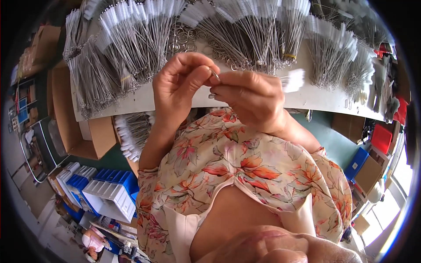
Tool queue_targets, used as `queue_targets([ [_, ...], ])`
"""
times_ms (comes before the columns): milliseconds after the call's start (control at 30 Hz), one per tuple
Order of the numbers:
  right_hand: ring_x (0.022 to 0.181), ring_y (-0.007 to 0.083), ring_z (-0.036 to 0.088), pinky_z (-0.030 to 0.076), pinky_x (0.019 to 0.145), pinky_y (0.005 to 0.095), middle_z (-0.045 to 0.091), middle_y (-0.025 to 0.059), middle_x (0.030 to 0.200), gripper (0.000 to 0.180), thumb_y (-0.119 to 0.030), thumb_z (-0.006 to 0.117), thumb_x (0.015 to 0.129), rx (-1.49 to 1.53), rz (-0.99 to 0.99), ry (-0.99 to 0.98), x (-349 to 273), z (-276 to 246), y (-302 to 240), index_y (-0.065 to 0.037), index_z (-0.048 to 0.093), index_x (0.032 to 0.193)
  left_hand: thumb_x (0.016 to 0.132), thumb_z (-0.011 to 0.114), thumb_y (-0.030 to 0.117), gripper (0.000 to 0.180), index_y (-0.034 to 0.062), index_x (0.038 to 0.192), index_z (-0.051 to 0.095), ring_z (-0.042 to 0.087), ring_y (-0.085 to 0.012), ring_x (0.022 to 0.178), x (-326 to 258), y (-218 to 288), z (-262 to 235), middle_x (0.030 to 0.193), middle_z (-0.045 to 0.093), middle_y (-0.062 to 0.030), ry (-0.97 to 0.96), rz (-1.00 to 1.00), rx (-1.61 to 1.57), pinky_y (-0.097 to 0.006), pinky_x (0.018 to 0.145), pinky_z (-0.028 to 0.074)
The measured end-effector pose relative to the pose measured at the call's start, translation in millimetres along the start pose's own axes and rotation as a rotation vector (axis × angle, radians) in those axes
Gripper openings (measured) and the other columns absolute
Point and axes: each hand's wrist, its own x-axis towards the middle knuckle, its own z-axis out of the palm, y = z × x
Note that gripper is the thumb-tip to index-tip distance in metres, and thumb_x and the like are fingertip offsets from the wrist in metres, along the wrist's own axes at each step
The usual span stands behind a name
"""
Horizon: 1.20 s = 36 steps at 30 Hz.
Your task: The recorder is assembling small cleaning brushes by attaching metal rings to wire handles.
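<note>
My left hand [182, 81] is closed, thumb and forefinger pinching a small metal ring [214, 74] in front of my chest. Against the same ring press the fingertips of my right hand [254, 94], which is also closed. Small wire loops poke out under the right fingers, and the blurred white bristles [294, 80] of wire brushes stick out past its far side. How many brushes it holds is hidden. Behind the hands, a pile of loose metal rings [182, 38] lies between bundles of wire brushes [136, 44] with white bristle ends.
The white table [324, 96] carries more brush bundles [331, 57] on the right. An open cardboard box [83, 140] stands at left, above white and blue plastic bins [109, 193]. More brushes [133, 133] lie below the table edge. Another person [94, 241] is at lower left.
</note>
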Motion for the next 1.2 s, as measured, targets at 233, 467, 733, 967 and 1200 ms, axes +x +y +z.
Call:
queue_targets([
  [233,0.053,0.0074,0.049,0.04,0.042,0.0212,0.06,0.0005,0.09,0.021,-0.01,0.069,0.056,-0.294,-0.261,-0.021,8,-4,-1,-0.005,0.067,0.076,0.079,0.061,-0.005,0.021,-0.0035,0.1,0.06,0.061,-0.0141,0.086,0,22,-2,0.094,0.063,-0.0111,-0.067,0.01,0.158,-0.024,0.075,0.052],
  [467,0.057,0.0099,0.052,0.043,0.049,0.0226,0.06,0.0031,0.089,0.012,-0.006,0.069,0.071,0.341,0.368,-0.034,12,-12,-3,-0.003,0.068,0.082,0.07,0.063,-0.01,0.029,-0.0026,0.098,0.062,0.064,-0.0148,0.079,2,29,6,0.094,0.063,-0.0116,-0.014,0.312,0.719,-0.023,0.067,0.055],
  [733,0.056,0.0045,0.049,0.041,0.049,0.0181,0.056,0.0001,0.071,0.019,-0.019,0.064,0.084,1.075,0.977,-0.051,30,-11,-2,-0.001,0.062,0.088,0.067,0.066,-0.009,0.031,-0.0017,0.096,0.064,0.065,-0.0159,0.075,8,17,5,0.091,0.064,-0.0122,0.054,0.57,0.849,-0.023,0.063,0.055],
  [967,0.053,0.0051,0.05,0.042,0.048,0.0184,0.059,0.0018,0.071,0.015,-0.015,0.064,0.083,0.935,0.925,-0.201,28,-8,10,0.0,0.062,0.085,0.07,0.063,-0.011,0.03,-0.0031,0.098,0.063,0.064,-0.0148,0.079,12,20,-9,0.095,0.064,-0.0125,-0.039,0.382,0.74,-0.024,0.068,0.055],
  [1200,0.054,0.0054,0.051,0.041,0.048,0.0194,0.058,0.0011,0.071,0.01,-0.01,0.063,0.083,1.014,1.061,-0.288,24,-3,11,0.0,0.063,0.083,0.077,0.059,-0.005,0.025,-0.003,0.101,0.062,0.061,-0.0115,0.081,13,24,-26,0.095,0.064,-0.0093,-0.102,-0.052,0.456,-0.021,0.07,0.052],
])
